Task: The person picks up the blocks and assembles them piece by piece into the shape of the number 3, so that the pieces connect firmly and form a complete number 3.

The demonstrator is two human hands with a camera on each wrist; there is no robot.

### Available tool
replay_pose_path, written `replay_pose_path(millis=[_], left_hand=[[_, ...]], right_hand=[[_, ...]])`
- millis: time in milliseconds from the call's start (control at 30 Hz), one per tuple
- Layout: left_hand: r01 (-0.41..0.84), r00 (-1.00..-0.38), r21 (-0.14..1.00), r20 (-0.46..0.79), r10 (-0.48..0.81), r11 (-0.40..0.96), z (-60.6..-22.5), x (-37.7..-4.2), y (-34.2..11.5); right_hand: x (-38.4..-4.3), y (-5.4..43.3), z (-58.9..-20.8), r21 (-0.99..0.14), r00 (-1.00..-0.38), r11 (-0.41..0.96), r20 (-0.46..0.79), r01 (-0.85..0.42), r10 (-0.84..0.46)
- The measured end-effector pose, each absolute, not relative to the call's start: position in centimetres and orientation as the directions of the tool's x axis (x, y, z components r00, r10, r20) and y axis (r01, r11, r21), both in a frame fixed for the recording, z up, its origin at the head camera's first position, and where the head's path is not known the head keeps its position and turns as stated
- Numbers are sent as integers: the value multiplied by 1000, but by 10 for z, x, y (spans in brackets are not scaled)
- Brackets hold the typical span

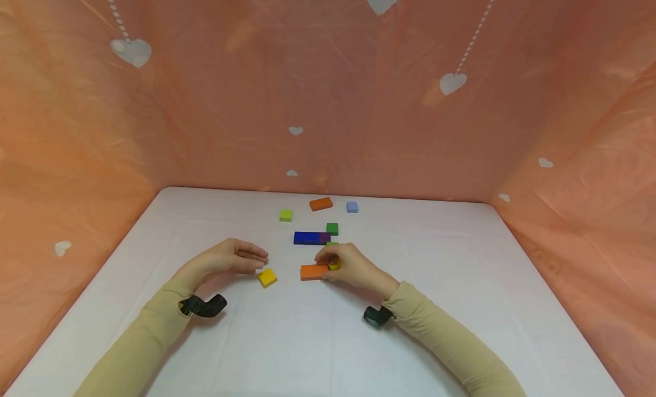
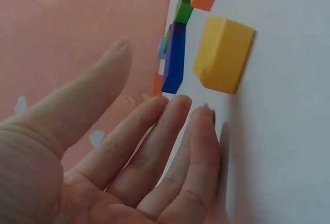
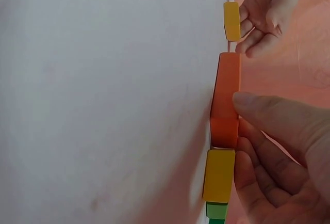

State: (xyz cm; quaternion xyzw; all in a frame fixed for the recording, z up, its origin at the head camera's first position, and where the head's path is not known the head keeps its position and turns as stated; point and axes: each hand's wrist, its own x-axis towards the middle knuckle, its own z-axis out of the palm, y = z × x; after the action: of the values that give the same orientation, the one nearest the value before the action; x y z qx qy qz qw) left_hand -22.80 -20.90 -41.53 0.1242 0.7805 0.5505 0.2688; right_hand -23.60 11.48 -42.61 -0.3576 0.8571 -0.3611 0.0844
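Note:
My right hand (image 1: 355, 266) pinches the right end of a long orange block (image 1: 312, 273) between thumb and fingers, low over the white table. Close to that end, partly hidden by the hand in the head view, lies a yellow block (image 3: 219, 175). My left hand (image 1: 228, 257) hovers at the left, fingers extended and loosely bent, holding nothing. Just off its fingertips sits another yellow block (image 1: 267, 278), turned at an angle. Beyond the right hand, a dark blue block (image 1: 306, 238) has a purple block (image 1: 324, 237) at its right end. A green block (image 3: 216, 210) shows past the right hand's yellow one.
Farther back on the table (image 1: 435, 260) lie a dark green block (image 1: 332, 229), a lime block (image 1: 286, 215), another orange block (image 1: 320, 204) and a light blue block (image 1: 352, 207). An orange curtain (image 1: 328, 101) with white hearts encloses the table's back and sides.

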Motion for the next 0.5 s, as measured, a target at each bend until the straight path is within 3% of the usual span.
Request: replay_pose_path(millis=[300, 500], left_hand=[[1, -829, 913, -228, 511, 409, -416, -221, -203], [38, -879, 889, -187, 439, 456, -419, -213, -192]], right_hand=[[-235, 115, -425, -679, -721, 469, 129, -564, -680], [-235, 114, -425, -683, -721, 465, 133, -564, -680]])
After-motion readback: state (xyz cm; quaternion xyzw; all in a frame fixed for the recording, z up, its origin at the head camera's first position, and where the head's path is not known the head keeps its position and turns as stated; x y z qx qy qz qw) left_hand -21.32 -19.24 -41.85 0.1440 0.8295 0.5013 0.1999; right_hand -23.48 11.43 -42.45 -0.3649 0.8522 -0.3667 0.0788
